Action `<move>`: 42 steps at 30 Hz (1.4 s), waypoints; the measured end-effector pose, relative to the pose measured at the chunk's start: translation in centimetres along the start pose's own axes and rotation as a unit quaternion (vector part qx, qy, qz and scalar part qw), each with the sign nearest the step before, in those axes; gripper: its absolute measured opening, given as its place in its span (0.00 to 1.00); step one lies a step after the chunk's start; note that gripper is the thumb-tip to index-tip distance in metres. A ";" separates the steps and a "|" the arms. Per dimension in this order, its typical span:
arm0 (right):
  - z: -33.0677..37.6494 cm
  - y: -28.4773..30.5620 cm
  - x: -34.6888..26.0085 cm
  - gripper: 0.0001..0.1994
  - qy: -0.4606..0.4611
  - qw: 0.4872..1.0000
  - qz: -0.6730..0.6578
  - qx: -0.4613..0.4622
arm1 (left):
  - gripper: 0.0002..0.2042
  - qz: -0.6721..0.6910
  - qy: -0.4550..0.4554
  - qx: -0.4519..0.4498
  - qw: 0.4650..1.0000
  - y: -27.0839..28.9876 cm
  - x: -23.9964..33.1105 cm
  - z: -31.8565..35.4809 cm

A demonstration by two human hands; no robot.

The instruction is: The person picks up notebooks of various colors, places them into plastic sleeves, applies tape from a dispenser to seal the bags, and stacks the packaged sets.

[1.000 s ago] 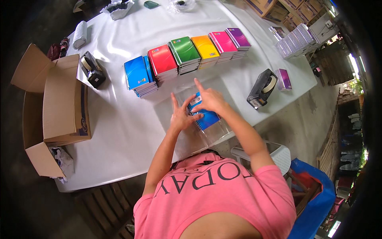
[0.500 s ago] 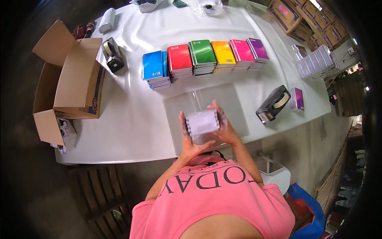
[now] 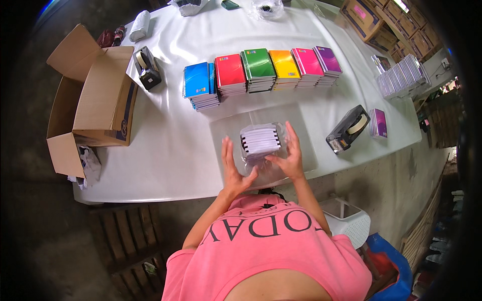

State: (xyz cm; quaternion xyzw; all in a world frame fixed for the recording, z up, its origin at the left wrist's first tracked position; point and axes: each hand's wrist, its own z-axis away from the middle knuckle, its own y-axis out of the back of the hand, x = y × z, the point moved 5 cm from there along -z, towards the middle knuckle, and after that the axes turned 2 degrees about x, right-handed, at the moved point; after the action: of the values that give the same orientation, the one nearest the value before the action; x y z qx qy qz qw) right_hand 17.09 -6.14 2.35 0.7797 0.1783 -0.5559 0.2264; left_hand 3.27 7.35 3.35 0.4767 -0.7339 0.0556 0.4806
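Head view, centre of the frame: stack of notebooks standing on edge, white page edges and black spiral bindings facing up, wrapped in a crinkled clear plastic bag whose glossy loose end trails toward the lower edge. Left hand flat against the stack's left side, fingers straight and fairly spread, palm turned inward, thumb touching the plastic. Right hand cupped on the right side, fingers loosely curved over the bag; neither closed into a fist, both pressing rather than gripping. Underneath, a smooth translucent sheet lying flat on the white-covered table, its near edge curving just below the hands. Above centre, six neat piles in a row: blue notebooks, red notebooks, green notebooks, yellow notebooks, pink notebooks and purple notebooks, glossy covers, spiral spines. Right of centre, black tape dispenser near the table's edge, just beside a small purple notebook. Upper left, second tape dispenser and an open corrugated cardboard box overhanging the table's left edge. Bare cloth between box and sheet. Upper right, fanned stack of pale booklets. Lower right, white plastic basket on the concrete floor.
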 end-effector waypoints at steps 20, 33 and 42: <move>1.0 0.3 -3.8 0.32 0.023 0.992 0.099 -0.068 | 0.39 -0.138 -0.254 -0.323 0.901 0.8 -0.4 -4.8; -0.5 -0.9 -5.7 0.30 0.125 0.925 0.307 -0.188 | 0.39 -0.013 -0.226 -0.399 0.889 1.4 0.6 -7.4; 1.7 17.4 -0.4 0.24 -0.112 0.893 0.023 0.436 | 0.42 -0.217 -0.210 -0.445 0.843 1.4 1.2 -8.2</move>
State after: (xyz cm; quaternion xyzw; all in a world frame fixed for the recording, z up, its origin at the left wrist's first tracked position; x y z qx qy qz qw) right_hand 24.90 -21.62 4.94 0.7367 -0.1263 -0.6559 -0.1056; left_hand 7.47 11.78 9.11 0.3593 -0.6410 -0.4839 0.4753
